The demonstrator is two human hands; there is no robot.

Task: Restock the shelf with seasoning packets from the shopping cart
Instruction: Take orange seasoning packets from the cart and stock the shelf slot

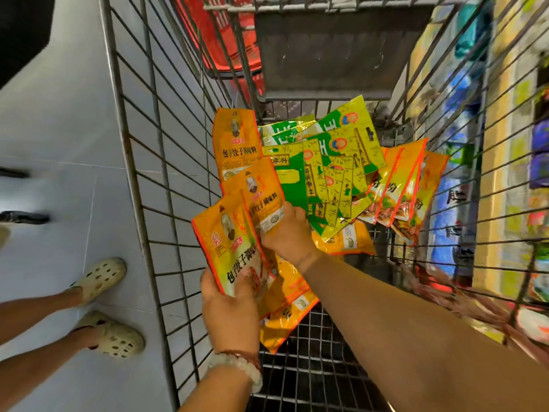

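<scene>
We've got both hands down in the shopping cart (142,162) right now. Our left hand (230,310) has its grip closed around the bottom of an orange seasoning packet (228,248), held upright. Our right hand (286,233) is pinching the lower edge of a second orange packet (261,197) just above and beside the first. Beyond the right grip sits the rest of the pile, green packets (323,162) and more orange ones, loose on the cart floor. These look light, floppy and pretty slick, so we reckon they'd slide out of a stack easily. Best to grab them by the sealed edge or fan several together, squeezing flat
</scene>
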